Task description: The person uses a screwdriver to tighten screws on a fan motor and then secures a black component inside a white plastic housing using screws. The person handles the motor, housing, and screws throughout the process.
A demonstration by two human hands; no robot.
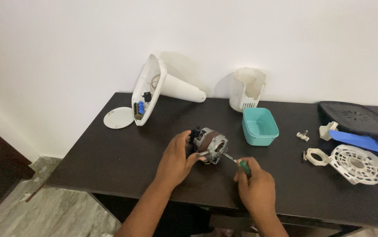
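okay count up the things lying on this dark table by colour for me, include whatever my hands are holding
White or cream: 7 (fan base housing, round cover, broken casing, clip, bracket, ring, grille disc)
Teal: 1 (tub)
Blue: 1 (fan blade)
Black: 1 (panel)
Metal: 1 (motor)
Green-handled: 1 (screwdriver)
Total: 12

My left hand covers the motor's near-left side. My right hand hides most of the screwdriver handle. Blue blade cut off at right edge. Small white clip too tiny to identify.
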